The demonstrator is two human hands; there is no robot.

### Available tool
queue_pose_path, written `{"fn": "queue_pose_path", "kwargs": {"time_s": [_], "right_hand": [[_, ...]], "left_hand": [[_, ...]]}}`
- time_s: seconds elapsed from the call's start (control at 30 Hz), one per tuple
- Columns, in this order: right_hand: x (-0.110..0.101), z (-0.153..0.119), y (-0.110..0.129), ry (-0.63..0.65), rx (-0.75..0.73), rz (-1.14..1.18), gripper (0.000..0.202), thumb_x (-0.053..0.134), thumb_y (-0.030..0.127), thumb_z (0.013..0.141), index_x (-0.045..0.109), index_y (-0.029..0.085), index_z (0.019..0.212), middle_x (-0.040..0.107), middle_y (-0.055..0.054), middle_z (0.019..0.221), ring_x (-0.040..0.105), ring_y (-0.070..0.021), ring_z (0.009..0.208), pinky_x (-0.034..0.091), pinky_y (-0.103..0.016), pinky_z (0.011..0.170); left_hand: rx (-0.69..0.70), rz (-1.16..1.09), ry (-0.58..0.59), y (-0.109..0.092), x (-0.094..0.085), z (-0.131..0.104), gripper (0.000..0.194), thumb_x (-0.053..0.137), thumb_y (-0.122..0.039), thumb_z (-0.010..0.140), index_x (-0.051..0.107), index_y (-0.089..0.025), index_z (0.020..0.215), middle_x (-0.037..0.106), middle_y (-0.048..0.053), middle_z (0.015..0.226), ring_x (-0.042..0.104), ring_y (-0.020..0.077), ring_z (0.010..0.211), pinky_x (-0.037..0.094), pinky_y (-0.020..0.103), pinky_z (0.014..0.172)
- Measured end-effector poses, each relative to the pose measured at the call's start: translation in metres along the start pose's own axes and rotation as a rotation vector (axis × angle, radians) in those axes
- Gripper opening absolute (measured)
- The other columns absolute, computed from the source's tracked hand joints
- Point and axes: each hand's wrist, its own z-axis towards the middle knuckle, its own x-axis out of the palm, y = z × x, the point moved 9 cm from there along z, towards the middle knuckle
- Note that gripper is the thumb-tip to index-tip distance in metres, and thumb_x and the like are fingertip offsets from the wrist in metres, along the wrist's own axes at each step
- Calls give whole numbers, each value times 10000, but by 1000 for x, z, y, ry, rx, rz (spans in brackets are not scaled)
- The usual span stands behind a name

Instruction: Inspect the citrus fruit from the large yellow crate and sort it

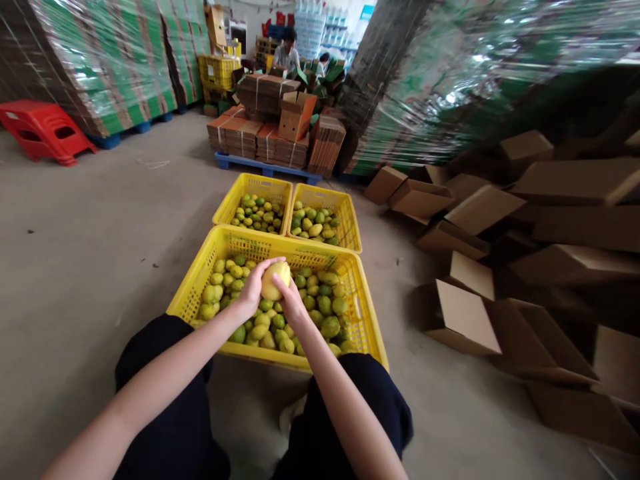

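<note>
Yellow fruit [275,280] in both hands [253,288]; blue sign [367,13] unreadably small.

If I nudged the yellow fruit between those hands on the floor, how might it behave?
The yellow fruit would probably roll, since it looks rounded. It seems fairly firm: no dent shows beside the left hand or right hand.

Pale yellow fruit [272,273] above crate [371,320]

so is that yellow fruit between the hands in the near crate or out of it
Out: the yellow fruit is held between both hands, raised over the near crate and the other fruit inside.
</note>
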Motion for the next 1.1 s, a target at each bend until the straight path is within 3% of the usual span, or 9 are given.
{"fn": "queue_pose_path", "kwargs": {"time_s": [0.17,0.23,0.33,0.43,0.57,0.73,0.87,1.0,1.1], "right_hand": [[0,-5,10,20,114,105,466,765,518,604,661,209,937,716,-40,824,688,-273,869,578,-397,763],[3,-10,15,40,183,199,451,728,536,604,659,214,912,713,-48,802,687,-291,883,584,-416,734],[10,-18,21,88,250,344,440,641,596,651,654,222,883,712,-64,814,676,-316,924,581,-455,706],[14,-22,31,152,222,338,522,532,702,693,654,220,852,716,-102,886,654,-343,975,567,-498,721],[14,-26,40,205,189,353,551,499,730,687,664,228,845,713,-109,947,628,-358,1031,549,-515,766],[16,-32,53,262,157,412,507,532,663,696,689,213,867,712,-100,950,634,-343,1021,555,-483,771],[-2,-27,58,75,116,464,441,616,591,682,668,218,911,719,-64,909,661,-293,905,572,-453,737],[-32,-20,47,-220,73,393,363,752,458,624,605,237,873,669,11,791,645,-203,739,558,-336,641],[-41,-16,48,-290,-60,46,498,823,438,581,586,229,967,646,8,864,626,-187,767,543,-321,687]], "left_hand": [[-75,-53,296,-9,27,-10,509,572,-494,791,683,-161,1160,659,107,1273,457,293,1358,286,429,1179],[-69,8,349,-16,27,-10,535,620,-454,750,646,-180,1209,601,113,1346,417,305,1387,258,442,1189],[49,262,367,-29,17,-9,606,669,-261,669,589,-228,1268,486,95,1452,343,320,1427,244,476,1188],[272,616,414,-45,16,-15,753,731,-182,599,547,-252,1326,394,109,1501,264,347,1448,244,520,1178],[330,925,524,-39,24,-20,758,867,-295,547,615,-236,1260,513,143,1350,440,363,1302,360,530,1103],[420,991,468,-40,29,-20,698,909,-372,505,685,-209,1146,576,136,1230,557,340,1156,437,518,1034],[539,915,362,-55,27,-21,720,879,-341,581,620,-205,1238,567,134,1278,532,325,1219,428,482,1064],[316,709,279,-48,14,-8,797,821,-286,646,483,-194,1362,545,155,1337,593,315,1144,508,467,968],[246,592,312,-42,14,-7,768,764,-222,682,457,-233,1385,473,133,1427,555,316,1209,469,477,1023]]}}
